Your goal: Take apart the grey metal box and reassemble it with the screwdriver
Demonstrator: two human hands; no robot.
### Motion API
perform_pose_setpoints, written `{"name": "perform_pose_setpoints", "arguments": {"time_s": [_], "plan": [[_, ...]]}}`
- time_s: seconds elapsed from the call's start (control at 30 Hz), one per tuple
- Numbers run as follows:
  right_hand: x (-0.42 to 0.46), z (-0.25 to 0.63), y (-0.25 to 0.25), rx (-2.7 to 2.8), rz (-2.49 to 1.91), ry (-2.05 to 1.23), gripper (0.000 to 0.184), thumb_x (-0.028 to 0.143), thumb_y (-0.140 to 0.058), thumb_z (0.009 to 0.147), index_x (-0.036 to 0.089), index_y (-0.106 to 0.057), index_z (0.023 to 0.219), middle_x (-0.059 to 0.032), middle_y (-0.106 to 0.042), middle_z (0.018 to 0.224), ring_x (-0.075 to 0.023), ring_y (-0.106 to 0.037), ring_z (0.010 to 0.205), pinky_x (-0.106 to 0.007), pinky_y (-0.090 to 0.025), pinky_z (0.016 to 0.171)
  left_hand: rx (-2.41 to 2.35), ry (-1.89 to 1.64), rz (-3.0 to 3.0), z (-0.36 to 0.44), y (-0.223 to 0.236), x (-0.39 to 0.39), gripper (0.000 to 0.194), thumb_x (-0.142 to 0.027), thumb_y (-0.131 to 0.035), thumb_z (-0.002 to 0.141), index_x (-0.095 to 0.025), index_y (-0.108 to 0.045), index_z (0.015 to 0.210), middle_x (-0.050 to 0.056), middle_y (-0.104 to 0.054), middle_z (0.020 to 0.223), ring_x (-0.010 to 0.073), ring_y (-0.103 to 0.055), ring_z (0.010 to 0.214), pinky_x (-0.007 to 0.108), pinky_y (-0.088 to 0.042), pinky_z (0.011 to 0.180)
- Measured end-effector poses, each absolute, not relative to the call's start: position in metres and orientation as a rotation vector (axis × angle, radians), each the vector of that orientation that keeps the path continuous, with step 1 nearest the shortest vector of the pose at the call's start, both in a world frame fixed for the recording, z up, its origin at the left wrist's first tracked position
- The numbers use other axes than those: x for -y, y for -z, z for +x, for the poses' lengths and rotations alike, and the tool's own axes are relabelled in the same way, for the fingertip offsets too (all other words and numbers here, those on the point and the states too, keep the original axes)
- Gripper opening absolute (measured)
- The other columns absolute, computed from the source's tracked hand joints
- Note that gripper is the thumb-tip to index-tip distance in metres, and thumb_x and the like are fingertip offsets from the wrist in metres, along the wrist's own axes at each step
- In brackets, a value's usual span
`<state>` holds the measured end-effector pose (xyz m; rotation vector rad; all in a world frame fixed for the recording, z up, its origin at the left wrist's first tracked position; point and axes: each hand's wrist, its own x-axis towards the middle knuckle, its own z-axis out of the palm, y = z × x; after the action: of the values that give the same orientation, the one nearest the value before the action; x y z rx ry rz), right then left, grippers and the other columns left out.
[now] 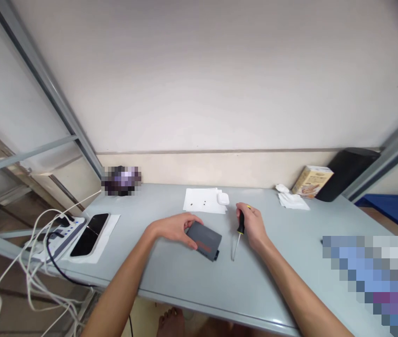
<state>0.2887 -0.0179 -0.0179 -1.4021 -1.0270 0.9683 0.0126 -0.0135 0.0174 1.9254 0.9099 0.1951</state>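
Observation:
My left hand (177,229) grips the left end of a dark grey rectangular box-shaped device (205,240), thumb on the near side and fingers on the far side. The device has reddish markings and a small black part sticking out at its near right corner. In my right hand (253,223) is a screwdriver (241,224) with a black and yellow handle, its metal shaft slanting down toward the table, right of the device and apart from it. Beyond them lies white paper (199,200) with several tiny dark pieces on it, perhaps screws. A small white case (223,199) rests at the paper's right side.
On the left are a phone (90,235) on white paper and a power strip (61,236) with tangled cables. A yellow box (312,181), crumpled tissue (293,200) and a black cylinder (346,173) stand at the back right. The grey table (184,283) meets a wall behind.

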Motion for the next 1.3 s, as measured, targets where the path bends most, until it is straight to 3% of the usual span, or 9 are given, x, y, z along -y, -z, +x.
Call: {"name": "perform_pose_setpoints", "arguments": {"time_s": [0.2, 0.37, 0.43, 0.57, 0.83, 1.13, 1.3], "plan": [[0.022, 0.284, 0.013, 1.119, -1.319, -1.23, 0.038, 0.047, -0.059, 0.078, 0.022, -0.05, 0.05, 0.0, -0.049, 0.05, -0.0152, -0.043, 0.052, -0.03, -0.035, 0.056, -1.19, -0.372, 2.13, 0.037, -0.01, 0.024, 0.069, -0.062, -0.083, 0.075, -0.023, -0.06, 0.127, 0.008, -0.053, 0.126, 0.0259, -0.061, 0.102, 0.038, -0.053, 0.086], [0.024, 0.276, 0.015, 0.883, -1.067, -1.503, 0.038, 0.044, -0.061, 0.08, 0.024, -0.045, 0.051, 0.0026, -0.041, 0.046, -0.0133, -0.035, 0.047, -0.029, -0.031, 0.05, -1.152, -0.49, 2.26, 0.05, -0.002, 0.027, 0.053, -0.05, -0.08, 0.084, -0.023, -0.059, 0.125, 0.009, -0.056, 0.124, 0.0303, -0.055, 0.119, 0.045, -0.049, 0.102], [0.024, 0.275, 0.016, 0.802, -0.939, -1.545, 0.038, 0.041, -0.062, 0.08, 0.024, -0.044, 0.051, 0.0036, -0.037, 0.048, -0.0122, -0.032, 0.047, -0.029, -0.031, 0.049, -1.108, -0.501, 2.276, 0.05, -0.001, 0.026, 0.057, -0.049, -0.08, 0.084, -0.025, -0.058, 0.131, 0.01, -0.056, 0.125, 0.0315, -0.052, 0.124, 0.048, -0.046, 0.108], [0.025, 0.274, 0.016, 0.629, -0.74, -1.568, 0.036, 0.034, -0.064, 0.079, 0.023, -0.042, 0.052, 0.0049, -0.031, 0.053, -0.0111, -0.028, 0.047, -0.028, -0.029, 0.045, -1.024, -0.481, 2.276, 0.047, 0.002, 0.023, 0.076, -0.048, -0.087, 0.078, -0.03, -0.053, 0.144, 0.011, -0.054, 0.131, 0.0326, -0.05, 0.128, 0.05, -0.042, 0.114], [0.025, 0.276, 0.021, 0.351, -0.576, -1.571, 0.033, 0.022, -0.062, 0.077, 0.022, -0.036, 0.057, 0.0043, -0.027, 0.056, -0.0113, -0.028, 0.051, -0.026, -0.033, 0.045, -1.053, -0.597, 2.304, 0.051, 0.02, 0.021, 0.07, -0.041, -0.087, 0.078, -0.03, -0.058, 0.14, 0.009, -0.054, 0.129, 0.0296, -0.05, 0.124, 0.048, -0.043, 0.113], [0.027, 0.276, 0.015, 0.353, -0.518, -1.55, 0.037, 0.023, -0.064, 0.078, 0.022, -0.032, 0.06, 0.0031, -0.032, 0.061, -0.0119, -0.036, 0.055, -0.027, -0.039, 0.051, -1.097, -0.598, 2.365, 0.056, 0.019, 0.023, 0.065, -0.043, -0.087, 0.078, -0.032, -0.062, 0.138, 0.009, -0.056, 0.125, 0.0307, -0.049, 0.122, 0.049, -0.044, 0.112], [0.033, 0.272, -0.006, 0.474, -0.574, -1.489, 0.04, 0.034, -0.065, 0.087, 0.021, -0.039, 0.059, 0.0025, -0.034, 0.065, -0.0125, -0.038, 0.06, -0.026, -0.041, 0.056, -1.068, -0.595, 2.345, 0.057, 0.022, 0.022, 0.07, -0.047, -0.088, 0.078, -0.033, -0.061, 0.14, 0.009, -0.057, 0.127, 0.0298, -0.051, 0.123, 0.047, -0.044, 0.112]]}}
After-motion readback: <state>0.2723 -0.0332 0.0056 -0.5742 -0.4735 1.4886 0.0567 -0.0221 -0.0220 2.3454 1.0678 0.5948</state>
